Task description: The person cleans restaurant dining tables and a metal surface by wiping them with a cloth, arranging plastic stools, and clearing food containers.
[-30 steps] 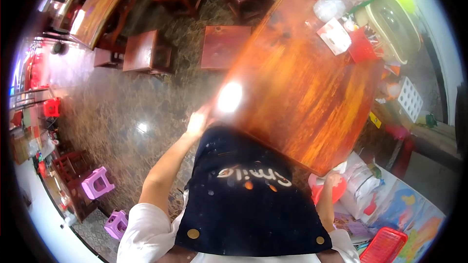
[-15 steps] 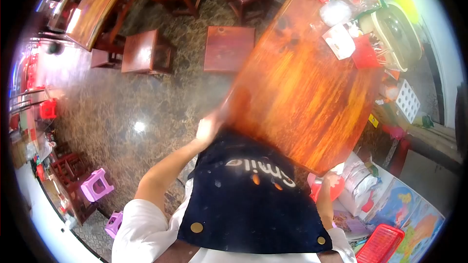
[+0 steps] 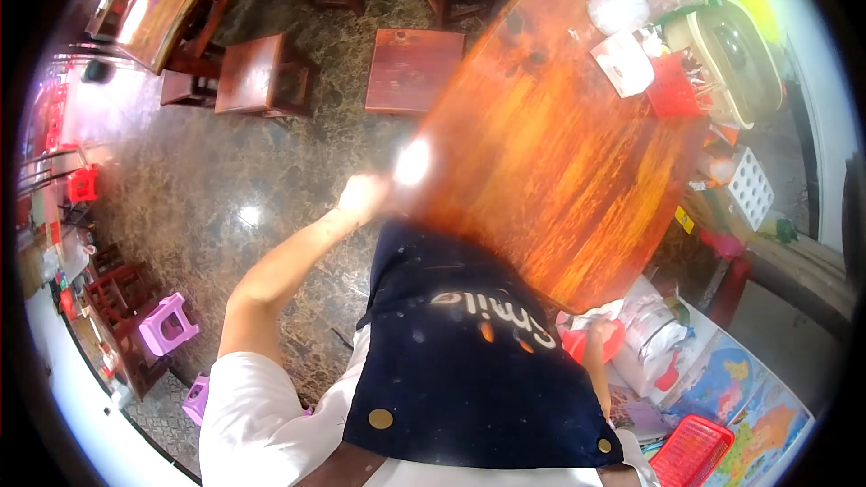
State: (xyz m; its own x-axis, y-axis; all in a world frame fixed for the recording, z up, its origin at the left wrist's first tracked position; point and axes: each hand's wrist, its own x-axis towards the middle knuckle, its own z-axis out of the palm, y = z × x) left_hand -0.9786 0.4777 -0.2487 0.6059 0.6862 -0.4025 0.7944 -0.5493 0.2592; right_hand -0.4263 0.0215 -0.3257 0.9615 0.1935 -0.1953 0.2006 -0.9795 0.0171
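My left hand (image 3: 363, 197) is out past the left edge of the wooden table (image 3: 541, 171), close to the corner by my body. Blur and haze smear its fingers, and a bright white patch shows just beyond them on the table edge. My right hand (image 3: 599, 335) is low at the table's near right corner, with its fingers curled. Something white (image 3: 603, 311) shows at those fingers, too unclear to name. A red, bowl-like thing (image 3: 613, 341) lies around and behind this hand. Between my arms hangs a dark blue apron (image 3: 460, 343) with lettering.
Packages, a white box (image 3: 622, 63), a red box (image 3: 672, 86) and a lidded oval container (image 3: 735, 63) crowd the far right. Wooden stools (image 3: 415, 70) stand on the marbled floor. Near my right are a red basket (image 3: 693, 453) and a map (image 3: 753, 406); purple stools (image 3: 169, 325) are left.
My left hand has moved up and left, away from my body. My right hand has shifted slightly left. The whole view has shifted a little, and the bright patch on the table edge now shows.
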